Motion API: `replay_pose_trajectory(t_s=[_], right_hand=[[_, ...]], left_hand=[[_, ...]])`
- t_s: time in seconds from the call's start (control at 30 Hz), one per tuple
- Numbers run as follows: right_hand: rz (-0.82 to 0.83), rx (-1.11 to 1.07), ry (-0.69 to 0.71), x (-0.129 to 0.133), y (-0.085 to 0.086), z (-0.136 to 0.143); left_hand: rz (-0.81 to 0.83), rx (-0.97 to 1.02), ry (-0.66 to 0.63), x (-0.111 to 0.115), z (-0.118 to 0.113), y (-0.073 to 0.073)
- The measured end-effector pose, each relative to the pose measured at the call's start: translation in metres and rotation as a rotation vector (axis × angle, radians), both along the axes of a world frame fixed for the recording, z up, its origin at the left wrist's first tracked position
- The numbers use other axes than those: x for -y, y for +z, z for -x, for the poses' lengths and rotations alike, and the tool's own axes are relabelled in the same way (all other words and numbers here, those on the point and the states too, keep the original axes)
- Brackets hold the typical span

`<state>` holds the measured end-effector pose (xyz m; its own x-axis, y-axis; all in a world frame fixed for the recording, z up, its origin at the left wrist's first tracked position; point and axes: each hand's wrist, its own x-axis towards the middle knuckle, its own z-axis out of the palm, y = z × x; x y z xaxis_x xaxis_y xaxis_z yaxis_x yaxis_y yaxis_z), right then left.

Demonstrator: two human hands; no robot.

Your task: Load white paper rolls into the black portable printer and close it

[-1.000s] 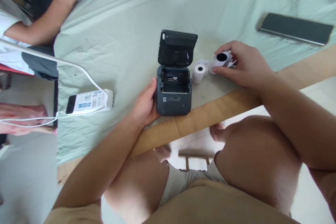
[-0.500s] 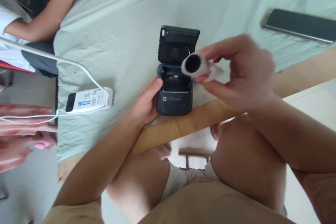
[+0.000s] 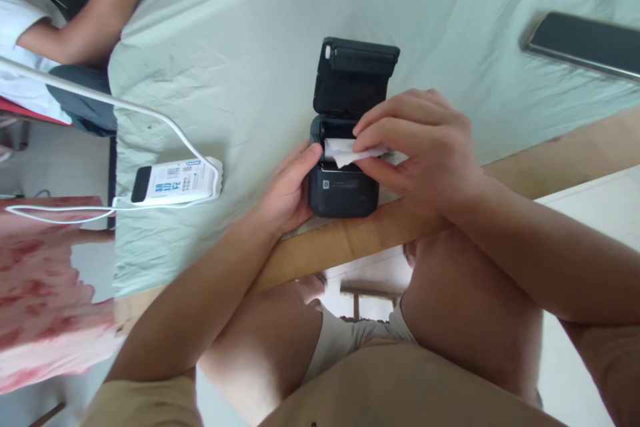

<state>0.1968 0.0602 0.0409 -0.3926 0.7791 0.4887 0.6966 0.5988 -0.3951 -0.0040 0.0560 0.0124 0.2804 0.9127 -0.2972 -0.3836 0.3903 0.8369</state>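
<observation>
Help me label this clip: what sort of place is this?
Probably a casual shared work table indoors: pale green cloth over a wooden table edge, a small printer, a power bank, and another person's arm opposite.

- the right hand [image 3: 420,147] covers most of the small dark grey printer's [image 3: 343,185] open bay, so the white paper roll [image 3: 350,151] is mostly hidden, only a loose end pokes out
- flat dark slab [image 3: 585,45], well right of the printer, gets cut off by the right edge
- print on the white power bank [image 3: 175,181], left of the printer, is too small to read
- another person's arm [image 3: 95,27], far left of the printer, is cropped at the top edge
</observation>
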Motion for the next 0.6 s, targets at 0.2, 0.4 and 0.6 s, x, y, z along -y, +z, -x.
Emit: replay_pose_trajectory(t_s=[0.2,0.4,0.6], right_hand=[[0.001,0.004,0.160,0.006,-0.013,0.004],[-0.139,-0.270,0.136,0.004,-0.009,-0.005],[0.045,-0.393,-0.151,-0.003,-0.006,-0.020]], left_hand=[[-0.104,0.025,-0.028,0.002,0.006,0.001],[-0.079,-0.055,-0.040,0.003,0.005,0.006],[-0.114,-0.072,-0.074,0.002,0.009,0.001]])
